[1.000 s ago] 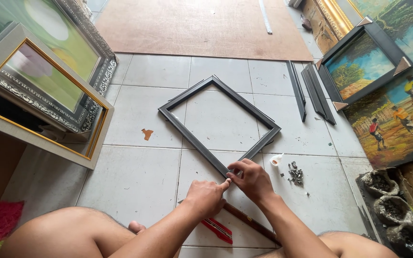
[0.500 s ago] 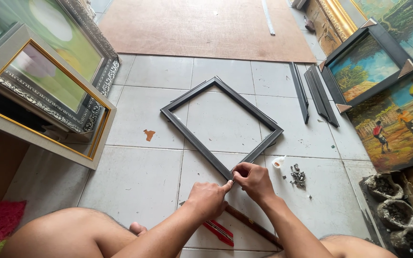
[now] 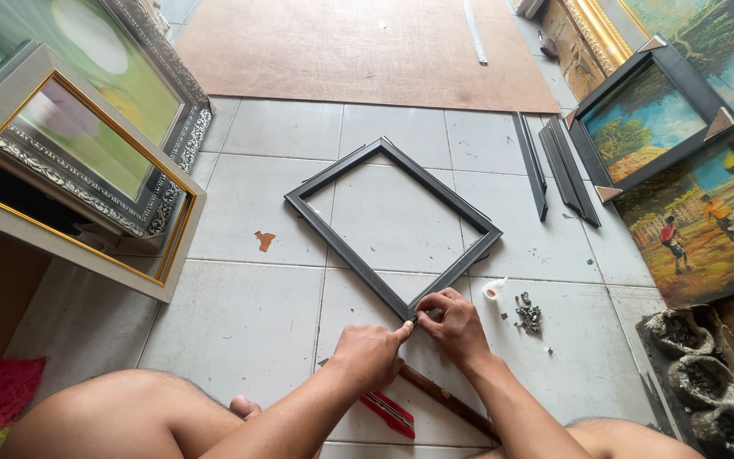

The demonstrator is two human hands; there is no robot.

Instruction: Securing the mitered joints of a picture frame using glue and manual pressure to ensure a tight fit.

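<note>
the empty frame [image 3: 392,228] on the floor is dark grey, almost black. the floor tiles [image 3: 239,323] are pale grey with thin dark lines between them, and one tile has a small orange-brown spot [image 3: 264,240]. the big board [image 3: 358,51] farther off is plain brown. the loose frame strips [image 3: 558,166] are dark grey too. the cutter [image 3: 391,414] by the arms is red with a bit of black. the stick [image 3: 448,399] next to it is dark brown. the pile of little metal bits [image 3: 528,314] is silver grey. the framed picture [image 3: 643,119] has blue sky, green trees and a black edge. the frame [image 3: 87,183] on the other side is beige with a gold line.
</note>
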